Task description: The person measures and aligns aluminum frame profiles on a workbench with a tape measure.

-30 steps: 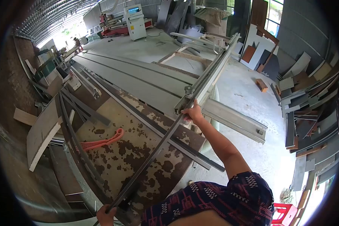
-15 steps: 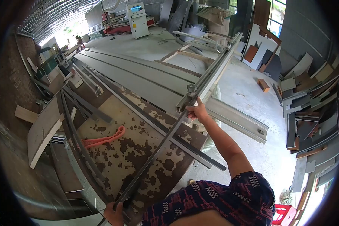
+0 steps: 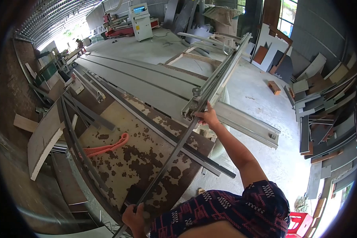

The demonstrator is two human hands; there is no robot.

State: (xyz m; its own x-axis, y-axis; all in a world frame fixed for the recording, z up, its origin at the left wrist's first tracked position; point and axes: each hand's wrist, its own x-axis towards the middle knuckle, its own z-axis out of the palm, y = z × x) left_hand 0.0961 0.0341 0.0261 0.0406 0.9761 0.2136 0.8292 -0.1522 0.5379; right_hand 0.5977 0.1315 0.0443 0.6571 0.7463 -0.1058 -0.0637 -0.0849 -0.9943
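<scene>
A long thin grey strip (image 3: pixel 162 169) runs diagonally from the bottom up to the metal fence rail (image 3: pixel 226 67). Near its lower end my left hand (image 3: pixel 134 217) is closed around it. My right hand (image 3: pixel 208 117) grips the strip beside the rail's end and a black knob (image 3: pixel 196 93), its index finger pointing up along the strip. Under the strip lie the stained table top (image 3: pixel 146 158) and another dark bar (image 3: pixel 222 168), which the strip crosses. A pink-orange looped object (image 3: pixel 107 148) rests on the table top, left of the strip.
Grey panels of a sliding table (image 3: pixel 146 79) extend to the back left. Loose dark strips (image 3: pixel 91 113) and a curved board (image 3: pixel 45 139) are at the left. A white machine cabinet (image 3: pixel 141 24) stands behind. Offcuts line the right wall, and a red crate (image 3: pixel 299 224) is at the lower right.
My left hand has moved right and slightly up with the strip's lower end, so the strip's angle has shifted. The right hand stays near the rail's end. The view has shifted slightly.
</scene>
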